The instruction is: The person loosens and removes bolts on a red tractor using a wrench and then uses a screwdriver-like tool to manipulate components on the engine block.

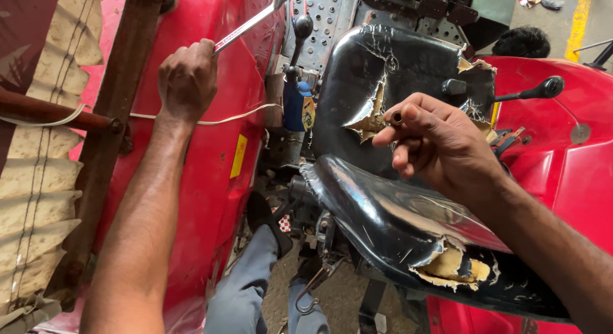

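Over the red tractor fender, the left hand fists a combination spanner; the right hand, above the torn black seat, pinches a small dark nut at its fingertips.

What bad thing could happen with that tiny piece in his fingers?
The right hand pinches a small dark part at its fingertips, above the torn black seat; it might slip into the gaps below. The left hand grips a long spanner against the red mudguard, so knuckles could get scraped.
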